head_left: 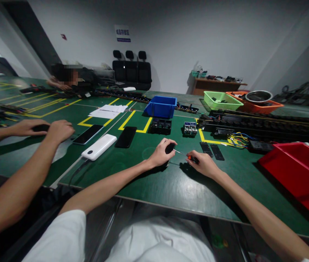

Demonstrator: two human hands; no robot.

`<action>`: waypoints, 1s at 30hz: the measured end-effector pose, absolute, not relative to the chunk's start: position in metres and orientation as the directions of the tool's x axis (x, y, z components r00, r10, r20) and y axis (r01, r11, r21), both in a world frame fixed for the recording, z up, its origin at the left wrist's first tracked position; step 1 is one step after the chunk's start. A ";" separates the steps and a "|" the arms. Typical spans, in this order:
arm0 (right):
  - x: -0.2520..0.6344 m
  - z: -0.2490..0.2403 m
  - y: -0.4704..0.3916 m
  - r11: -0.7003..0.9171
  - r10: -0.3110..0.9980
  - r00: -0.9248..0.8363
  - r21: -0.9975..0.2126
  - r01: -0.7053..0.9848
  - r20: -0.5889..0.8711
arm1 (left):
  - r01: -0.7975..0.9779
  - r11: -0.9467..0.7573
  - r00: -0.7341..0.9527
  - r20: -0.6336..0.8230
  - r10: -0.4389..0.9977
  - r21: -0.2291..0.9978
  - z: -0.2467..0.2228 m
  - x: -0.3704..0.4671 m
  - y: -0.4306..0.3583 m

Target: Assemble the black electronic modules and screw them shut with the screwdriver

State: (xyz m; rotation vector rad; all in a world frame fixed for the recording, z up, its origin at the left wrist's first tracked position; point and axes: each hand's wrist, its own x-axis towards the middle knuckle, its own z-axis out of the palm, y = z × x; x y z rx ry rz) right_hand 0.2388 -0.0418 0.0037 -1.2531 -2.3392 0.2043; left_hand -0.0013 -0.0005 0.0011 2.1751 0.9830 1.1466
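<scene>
Near the middle of the green table (198, 193), my left hand (161, 152) is wrapped round a small black object (170, 148). To its right, my right hand (204, 163) grips a screwdriver (194, 159) with a black and orange handle. The thin metal shaft points left, and its tip reaches the black object. Two flat black plates (217, 152) lie just beyond my right hand. Farther back stand a dark module (160, 126) and a smaller module with a silvery front (190, 128).
Left of me lie a black phone (126, 137), a white power bank (99, 147) and another phone (88, 134). A neighbour's hands (58, 131) rest farther left. Behind are a blue bin (161, 106) and a green basket (222, 101); a red bin (299, 171) stands right.
</scene>
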 end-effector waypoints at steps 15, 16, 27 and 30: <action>0.236 0.002 -0.043 0.575 0.818 -0.510 -0.367 0.732 0.265 | 0.374 -0.617 0.403 0.478 0.780 0.692 0.001 -0.002 0.001; 0.236 0.002 -0.043 0.573 0.819 -0.509 -0.364 0.734 0.263 | 0.373 -0.619 0.403 0.480 0.779 0.691 0.001 -0.002 0.001; 0.236 0.003 -0.043 0.580 0.815 -0.520 -0.357 0.732 0.257 | 0.376 -0.621 0.405 0.480 0.778 0.688 0.001 -0.001 0.000; 0.236 0.003 -0.043 0.582 0.813 -0.520 -0.353 0.733 0.260 | 0.373 -0.623 0.405 0.483 0.776 0.688 0.002 -0.002 0.000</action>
